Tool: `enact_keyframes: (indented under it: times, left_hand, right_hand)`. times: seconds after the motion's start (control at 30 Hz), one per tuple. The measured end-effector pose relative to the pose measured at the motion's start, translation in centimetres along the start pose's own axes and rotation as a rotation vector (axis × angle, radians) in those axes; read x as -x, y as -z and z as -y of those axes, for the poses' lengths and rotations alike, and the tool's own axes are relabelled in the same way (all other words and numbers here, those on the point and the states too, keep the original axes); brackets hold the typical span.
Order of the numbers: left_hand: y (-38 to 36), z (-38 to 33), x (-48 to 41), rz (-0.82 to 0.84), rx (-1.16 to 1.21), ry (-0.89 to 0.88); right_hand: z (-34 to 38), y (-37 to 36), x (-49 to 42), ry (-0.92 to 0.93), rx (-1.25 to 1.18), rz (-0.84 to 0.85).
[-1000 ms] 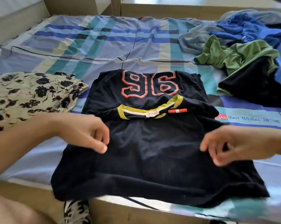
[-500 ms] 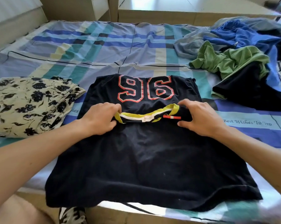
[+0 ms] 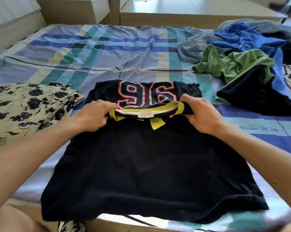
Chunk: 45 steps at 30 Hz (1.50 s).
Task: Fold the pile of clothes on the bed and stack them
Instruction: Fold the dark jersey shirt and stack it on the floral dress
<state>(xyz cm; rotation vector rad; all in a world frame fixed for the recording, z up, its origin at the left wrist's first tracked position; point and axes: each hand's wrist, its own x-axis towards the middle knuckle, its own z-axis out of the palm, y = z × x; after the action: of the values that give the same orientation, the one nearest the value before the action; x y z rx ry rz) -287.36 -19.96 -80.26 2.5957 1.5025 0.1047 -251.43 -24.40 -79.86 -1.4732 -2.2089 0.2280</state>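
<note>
Left hand (image 3: 93,116) and right hand (image 3: 205,114) each clamp their grip on the collar (image 3: 146,113) of the navy shirt (image 3: 149,164) (lying at 6 o'clock on the bed (image 3: 108,52)), so draw both sides evenly for a square fold.

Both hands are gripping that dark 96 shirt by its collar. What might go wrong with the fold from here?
The hem of the navy shirt reaches the near edge of the bed, so pulling it nearer could drag it off. The yellow collar is twisted, one flap poking out between the left hand and right hand; folding now may trap a lump. The floral garment lies close by, so a wide sweep might disturb it.
</note>
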Motion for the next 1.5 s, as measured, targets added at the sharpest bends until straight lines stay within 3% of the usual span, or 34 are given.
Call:
enact_keyframes:
  times: [0.2,0.4,0.47,0.63,0.73,0.83,0.97,1.07,1.23,1.5]
  left_hand:
    - [7.4,-2.2,2.3,0.149,0.227,-0.133]
    - [10.3,-5.3,7.3,0.308,0.287,-0.338]
    - [9.2,-6.1,8.5,0.444,0.176,-0.379]
    - [4.5,-7.8,9.8,0.958,-0.193,-0.296]
    - [3.8,-8.5,9.7,1.048,-0.113,-0.163]
    - [3.6,-7.9,8.2,0.761,-0.034,-0.121]
    - [2.4,-4.8,4.2,0.26,-0.02,0.007]
    - [0.5,-1.1,1.2,0.122,-0.114,0.227]
    - [-2.6,3.6,-1.6,0.052,-0.025,0.525]
    - [-2.1,5.5,-3.9,0.02,0.067,0.532]
  right_hand:
    - [2.1,5.6,1.2,0.07,-0.149,0.15]
    - [6.2,10.1,5.2,0.09,-0.264,0.504]
    - [6.6,9.5,6.4,0.119,-0.13,0.667]
    - [7.8,5.6,9.0,0.007,0.321,1.332]
    - [8.3,5.0,8.8,-0.034,0.308,1.417]
    - [7.9,5.6,7.4,-0.12,0.212,1.297]
    - [4.8,4.8,4.7,-0.183,0.117,0.625]
    - [1.0,3.7,2.6,-0.305,0.077,0.31]
    - [-3.0,2.2,0.6,-0.567,-0.001,0.187]
    - [-6.0,-0.1,-1.4,-0.766,-0.316,0.068]
